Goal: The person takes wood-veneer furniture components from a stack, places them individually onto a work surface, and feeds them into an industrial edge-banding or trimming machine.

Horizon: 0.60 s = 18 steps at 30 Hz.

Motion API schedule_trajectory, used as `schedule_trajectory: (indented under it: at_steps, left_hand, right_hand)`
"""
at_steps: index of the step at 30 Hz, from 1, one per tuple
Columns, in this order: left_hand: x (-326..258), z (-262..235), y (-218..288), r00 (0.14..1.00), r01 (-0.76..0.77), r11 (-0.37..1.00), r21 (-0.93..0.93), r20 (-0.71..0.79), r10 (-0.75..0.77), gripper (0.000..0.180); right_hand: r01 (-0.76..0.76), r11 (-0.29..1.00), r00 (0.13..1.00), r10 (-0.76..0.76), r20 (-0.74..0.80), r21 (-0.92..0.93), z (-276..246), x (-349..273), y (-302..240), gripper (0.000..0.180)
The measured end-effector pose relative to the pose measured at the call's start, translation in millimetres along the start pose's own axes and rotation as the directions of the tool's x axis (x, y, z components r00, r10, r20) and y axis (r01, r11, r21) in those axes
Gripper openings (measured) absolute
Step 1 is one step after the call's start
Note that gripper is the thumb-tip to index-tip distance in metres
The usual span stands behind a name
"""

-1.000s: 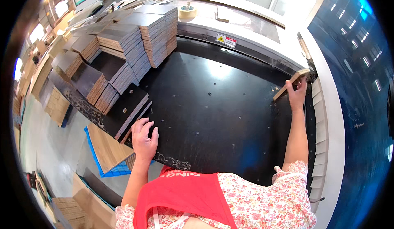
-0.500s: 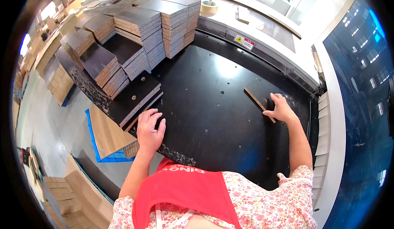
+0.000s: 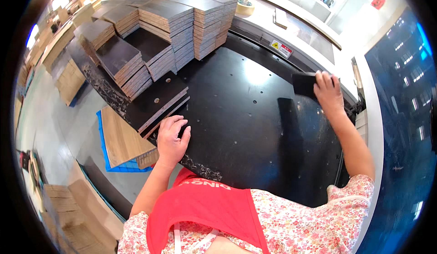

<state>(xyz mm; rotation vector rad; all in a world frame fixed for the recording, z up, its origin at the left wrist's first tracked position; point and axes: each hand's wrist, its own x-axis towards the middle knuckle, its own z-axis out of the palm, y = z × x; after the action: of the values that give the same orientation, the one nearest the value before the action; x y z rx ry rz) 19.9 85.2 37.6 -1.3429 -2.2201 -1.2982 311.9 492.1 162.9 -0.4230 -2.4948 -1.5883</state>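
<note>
Two hands are out over the black work table [image 3: 255, 131], and only the right one has hold of anything. The right hand [image 3: 328, 90] is stretched to the far right of the table, fingers curled over the top edge of a small dark panel [image 3: 304, 84], which it grasps at the panel's right end. The panel sits at the table's far edge, close against the pale machine housing [image 3: 314, 49] that runs along that side, so there is little room beyond it. Its dark reflection stretches toward the person across the glossy top.

The left hand [image 3: 172, 138] lies flat and released, palm down, fingers spread, on the near left edge of the table, holding nothing. Just beyond its fingertips lie two narrow strips [image 3: 166, 110], side by side and running diagonally along that edge.

Between the two hands the black top is bare and shiny, dotted with small holes, with wide room to slide a piece across. Further to the far left, stacks of dark-faced boards [image 3: 182, 22] crowd the table's corner, some tall, some low. Off the near left edge, down on the floor, a wood-coloured board [image 3: 120, 138] rests on a blue pallet [image 3: 102, 160]. To the right, a white rail [image 3: 375, 131] borders the table.
</note>
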Motion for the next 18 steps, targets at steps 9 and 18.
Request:
schedule_trajectory:
  at_steps: [9, 18]
  left_hand:
    - [0.7, -1.3, -0.5, 1.000, 0.012, 1.000, -0.023, 0.009, -0.012, 0.018]
    - [0.8, -2.8, -3.7, 1.000, -0.011, 1.000, 0.000, 0.027, 0.011, 0.017]
  right_hand:
    - [0.069, 0.997, 0.995, -0.070, 0.072, 0.027, 15.9, 1.5, -0.4, 0.020]
    - [0.190, 0.979, 0.981, -0.191, -0.011, -0.066, -5.9, 33.7, 10.3, 0.031]
